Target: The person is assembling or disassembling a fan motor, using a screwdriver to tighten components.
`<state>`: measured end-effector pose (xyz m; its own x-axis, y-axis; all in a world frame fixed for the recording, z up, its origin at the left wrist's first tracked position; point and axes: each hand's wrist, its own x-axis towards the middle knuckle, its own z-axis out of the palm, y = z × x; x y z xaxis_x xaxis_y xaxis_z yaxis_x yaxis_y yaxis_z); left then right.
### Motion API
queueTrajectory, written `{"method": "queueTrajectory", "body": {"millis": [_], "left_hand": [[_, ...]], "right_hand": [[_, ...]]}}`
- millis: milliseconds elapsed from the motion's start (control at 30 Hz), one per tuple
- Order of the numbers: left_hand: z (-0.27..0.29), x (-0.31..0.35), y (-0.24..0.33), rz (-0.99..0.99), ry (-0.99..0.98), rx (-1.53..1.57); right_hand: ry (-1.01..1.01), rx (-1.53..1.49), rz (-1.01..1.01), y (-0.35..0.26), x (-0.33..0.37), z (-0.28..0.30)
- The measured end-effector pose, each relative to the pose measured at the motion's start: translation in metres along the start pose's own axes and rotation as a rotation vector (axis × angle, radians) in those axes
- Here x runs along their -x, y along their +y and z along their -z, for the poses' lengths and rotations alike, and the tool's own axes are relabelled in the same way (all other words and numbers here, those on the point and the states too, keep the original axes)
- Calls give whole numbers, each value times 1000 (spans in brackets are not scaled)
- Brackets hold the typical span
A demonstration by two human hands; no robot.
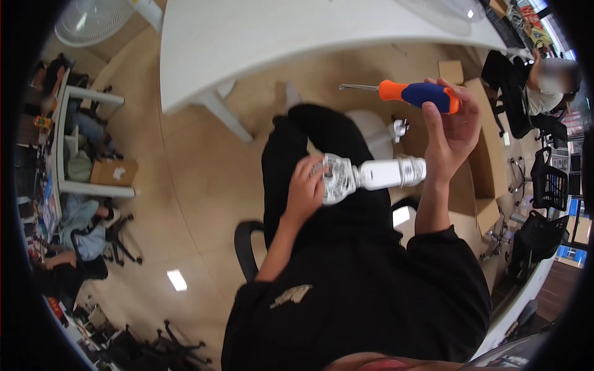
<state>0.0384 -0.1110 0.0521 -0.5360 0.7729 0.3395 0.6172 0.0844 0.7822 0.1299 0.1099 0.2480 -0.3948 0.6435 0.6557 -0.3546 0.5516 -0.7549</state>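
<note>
My left hand (306, 185) grips the round, perforated metal head of a white lamp-like device (371, 175) that lies across my lap, its white body and silver screw base pointing right. My right hand (455, 123) is raised above it and holds a screwdriver (416, 94) with an orange and blue handle. The metal shaft points left, level with the floor. The screwdriver tip is apart from the device. I wear black clothes and sit on a chair with a black armrest (244, 244).
A white table (260, 37) stands ahead, a white fan (93, 21) at its left. Cardboard boxes (489, 154) sit by my right side. A person sits at the far right (547, 86); others sit at a desk (62, 154) on the left. Black office chairs (544, 185) surround.
</note>
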Motion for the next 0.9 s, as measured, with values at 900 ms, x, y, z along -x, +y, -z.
{"method": "queueTrajectory", "body": {"millis": [900], "left_hand": [[0,8,7,-13,32,-32]], "right_hand": [[-173,139,-407,2,118,61]]}}
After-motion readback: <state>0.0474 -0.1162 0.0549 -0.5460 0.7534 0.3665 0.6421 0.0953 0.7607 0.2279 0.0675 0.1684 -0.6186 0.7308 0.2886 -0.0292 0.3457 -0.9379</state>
